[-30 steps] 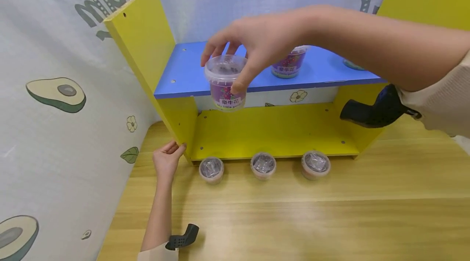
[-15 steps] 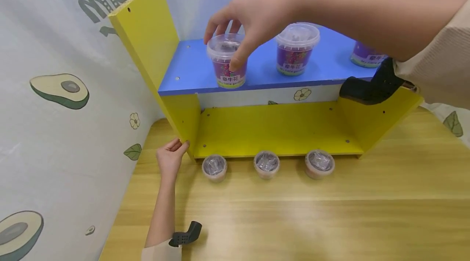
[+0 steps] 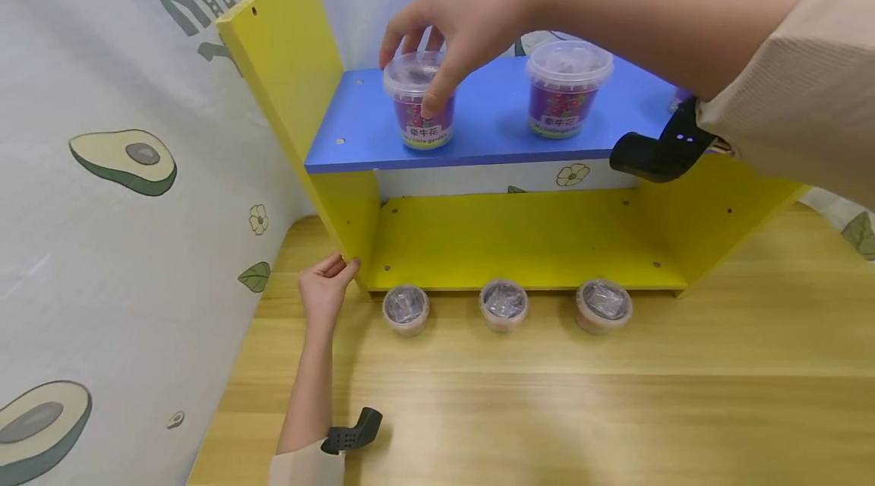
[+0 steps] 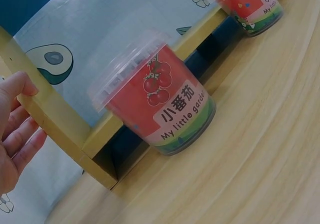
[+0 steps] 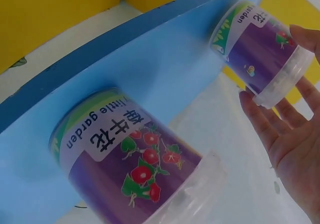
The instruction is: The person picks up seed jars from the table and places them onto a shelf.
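Observation:
My right hand [image 3: 472,19] grips a purple-labelled cup [image 3: 425,118] by its clear lid, near the left end of the blue shelf [image 3: 485,140]. In the right wrist view that cup [image 5: 265,49] has its base against the blue board, with the fingers and thumb of my right hand [image 5: 295,134] around the lid. A second purple cup [image 3: 562,108] stands to its right. Low at the left, my left hand [image 3: 326,290] pinches the front edge of the yellow side panel [image 3: 287,68]; the left wrist view shows its thumb and fingers [image 4: 31,149] on either side of the board.
Three lidded cups [image 3: 406,309] stand in a row on the wooden table [image 3: 519,425] before the yellow lower shelf [image 3: 506,243]. Red tomato labels show on two of them [image 4: 165,104]. Behind the right forearm, another purple cup is mostly hidden. A patterned cloth [image 3: 137,243] hangs behind and left.
My right hand has carried the purple cup from in front of the blue shelf's edge back onto the shelf. My left hand keeps its hold on the side panel.

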`<state>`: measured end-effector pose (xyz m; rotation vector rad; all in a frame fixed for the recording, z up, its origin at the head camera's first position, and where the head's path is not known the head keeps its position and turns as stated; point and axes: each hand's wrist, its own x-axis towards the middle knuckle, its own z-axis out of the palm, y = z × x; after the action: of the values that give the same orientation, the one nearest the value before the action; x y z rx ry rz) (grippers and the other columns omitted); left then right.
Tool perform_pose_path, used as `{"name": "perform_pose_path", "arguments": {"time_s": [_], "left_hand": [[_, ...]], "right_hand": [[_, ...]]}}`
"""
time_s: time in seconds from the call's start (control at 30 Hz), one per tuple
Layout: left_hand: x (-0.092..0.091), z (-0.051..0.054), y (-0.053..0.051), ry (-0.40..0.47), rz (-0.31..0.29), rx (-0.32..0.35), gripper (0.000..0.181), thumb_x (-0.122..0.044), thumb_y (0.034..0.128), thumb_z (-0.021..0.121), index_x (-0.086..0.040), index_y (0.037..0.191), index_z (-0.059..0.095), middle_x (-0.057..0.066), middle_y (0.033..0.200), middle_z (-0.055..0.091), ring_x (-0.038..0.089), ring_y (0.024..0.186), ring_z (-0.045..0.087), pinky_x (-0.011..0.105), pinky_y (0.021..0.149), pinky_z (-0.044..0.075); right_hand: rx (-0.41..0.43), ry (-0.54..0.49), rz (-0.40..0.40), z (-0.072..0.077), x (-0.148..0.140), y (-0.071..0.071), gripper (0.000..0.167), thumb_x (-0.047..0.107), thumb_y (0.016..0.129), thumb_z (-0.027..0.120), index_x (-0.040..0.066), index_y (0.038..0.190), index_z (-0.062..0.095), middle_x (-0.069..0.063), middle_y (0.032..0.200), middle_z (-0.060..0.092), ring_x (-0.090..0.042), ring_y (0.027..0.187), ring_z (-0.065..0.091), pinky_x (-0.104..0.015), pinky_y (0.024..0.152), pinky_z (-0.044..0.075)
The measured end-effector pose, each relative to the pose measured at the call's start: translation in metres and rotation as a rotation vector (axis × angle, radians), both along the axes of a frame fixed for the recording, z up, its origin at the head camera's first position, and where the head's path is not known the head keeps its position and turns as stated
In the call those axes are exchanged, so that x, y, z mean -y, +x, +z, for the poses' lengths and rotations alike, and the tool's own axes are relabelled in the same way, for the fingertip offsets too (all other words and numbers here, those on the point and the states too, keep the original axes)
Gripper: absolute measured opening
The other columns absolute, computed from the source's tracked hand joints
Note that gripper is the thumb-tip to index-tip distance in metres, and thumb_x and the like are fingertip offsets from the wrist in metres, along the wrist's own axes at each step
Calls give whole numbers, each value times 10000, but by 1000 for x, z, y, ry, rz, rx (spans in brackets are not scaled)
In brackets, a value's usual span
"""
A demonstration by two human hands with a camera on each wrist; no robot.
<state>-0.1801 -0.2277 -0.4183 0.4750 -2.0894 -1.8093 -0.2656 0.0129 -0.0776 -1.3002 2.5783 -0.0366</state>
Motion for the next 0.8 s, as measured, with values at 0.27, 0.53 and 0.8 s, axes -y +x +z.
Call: {"name": "perform_pose_path", "arguments": {"time_s": [0.27,0.53,0.8], "left_hand": [[-6,-3,-1,19,-11,-15,417,-59,754,722,51,1142,613,224,1144,609,304,1008,617,152,686,535],[-10,-1,2,28,-16,-20,426,-58,757,721,61,1149,603,229,1141,609,300,1005,617,151,693,532],[-10,-1,2,26,-17,-8,446,-76,758,723,65,1160,591,234,1161,595,309,1028,608,209,749,532]], "right_hand": [[0,-2,-28,-3,-3,-7,757,478,762,696,231,1399,369,-103,1436,345,-332,1288,344,-510,970,428],[8,1,-38,-7,-7,-7,743,460,772,696,253,1407,371,-96,1443,344,-338,1310,320,-524,986,409],[4,-8,-56,-11,-7,-5,743,431,783,694,262,1420,350,-93,1465,311,-336,1333,278,-535,999,390]]}}
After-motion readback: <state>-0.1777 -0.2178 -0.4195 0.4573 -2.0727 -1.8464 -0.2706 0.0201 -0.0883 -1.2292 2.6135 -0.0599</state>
